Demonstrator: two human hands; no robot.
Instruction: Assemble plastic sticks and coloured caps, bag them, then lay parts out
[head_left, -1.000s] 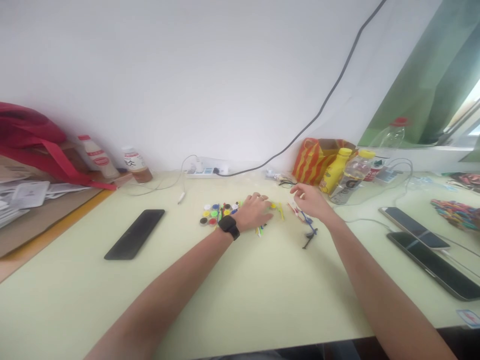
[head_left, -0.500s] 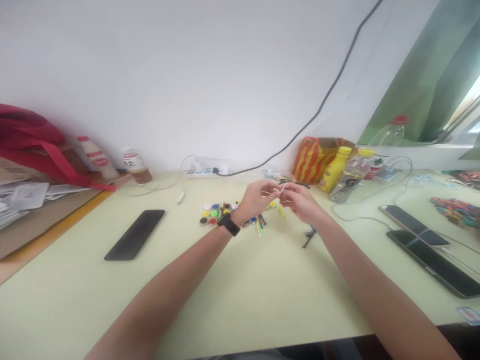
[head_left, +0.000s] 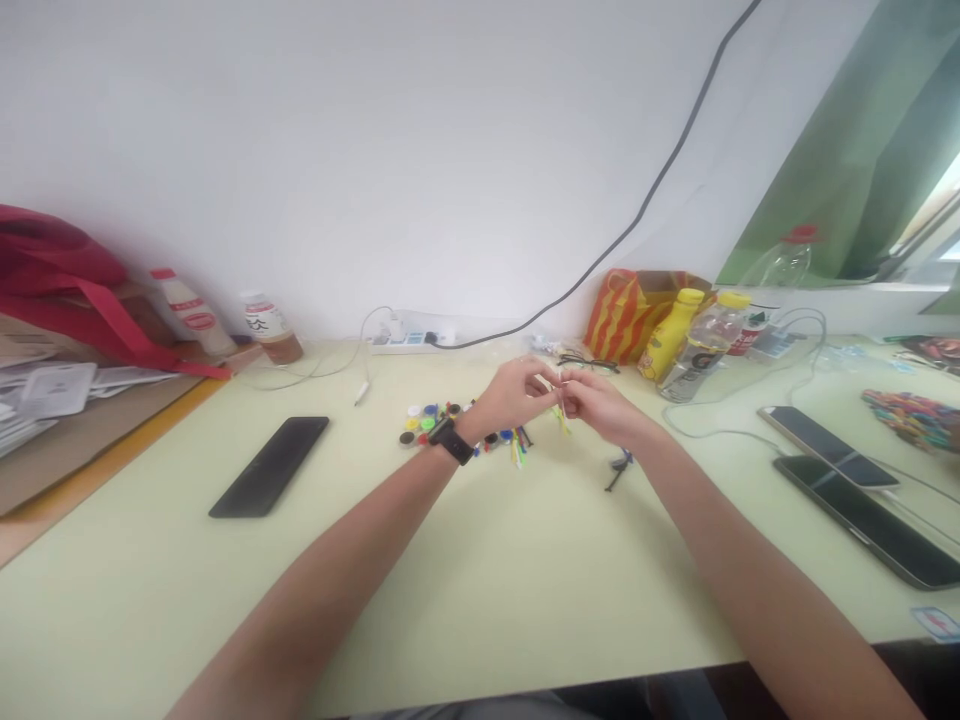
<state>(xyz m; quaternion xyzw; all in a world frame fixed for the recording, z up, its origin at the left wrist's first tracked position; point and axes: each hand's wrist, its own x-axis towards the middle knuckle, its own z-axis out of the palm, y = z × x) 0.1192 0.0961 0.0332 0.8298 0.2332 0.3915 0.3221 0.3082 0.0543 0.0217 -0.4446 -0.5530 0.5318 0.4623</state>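
My left hand (head_left: 511, 398), with a black watch (head_left: 451, 440) on its wrist, meets my right hand (head_left: 604, 407) above the table. The fingertips of both are pinched together on a thin white strip (head_left: 562, 404), mostly hidden by the fingers; its exact kind is too small to tell. Below and left of the hands lie small coloured discs (head_left: 426, 425) in white, blue, yellow, green, red and black. Thin coloured plastic sticks (head_left: 518, 450) are spread beneath my left hand. A dark blue and black stick-like piece (head_left: 618, 470) rests below my right wrist.
A black phone (head_left: 271, 467) lies at left, two more phones (head_left: 870, 520) at right. Bottles (head_left: 694, 350) and a striped bag (head_left: 616, 318) stand behind my right hand. Glasses (head_left: 589, 362), a power strip (head_left: 411, 340) and cables lie along the wall. Coloured sticks (head_left: 911, 420) are heaped far right.
The white strip, slanted up between my fingertips before, now points more downward and is more covered. My right fingers have closed in tighter; both hands stay in nearly the same place.
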